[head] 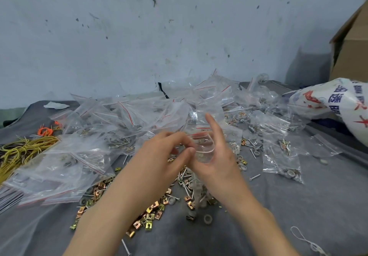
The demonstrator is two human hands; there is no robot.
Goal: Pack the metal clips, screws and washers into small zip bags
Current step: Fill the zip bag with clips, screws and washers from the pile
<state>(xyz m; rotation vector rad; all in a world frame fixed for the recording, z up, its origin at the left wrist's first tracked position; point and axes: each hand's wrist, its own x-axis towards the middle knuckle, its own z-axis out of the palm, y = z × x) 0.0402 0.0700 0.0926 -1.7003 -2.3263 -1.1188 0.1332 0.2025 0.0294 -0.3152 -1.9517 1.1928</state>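
A small clear zip bag [203, 146] with a red strip is held up at the centre, its mouth pulled apart. My right hand [217, 156] cups it from the right, index finger raised. My left hand [169, 152] pinches at the bag's left rim with thumb and fingertips; whether a part is in those fingers is hidden. Below the hands lies a loose heap of gold and copper metal clips [151, 214], grey washers [208, 219] and screws [187, 188] on the grey cloth [298, 206].
A large pile of zip bags [123, 120] fills the middle and left, some with parts inside [286, 168]. Yellow and orange wire ties [22, 148] lie far left. A printed white sack [338, 104] and a cardboard box [354, 42] stand at right. White string [306, 239] lies bottom right.
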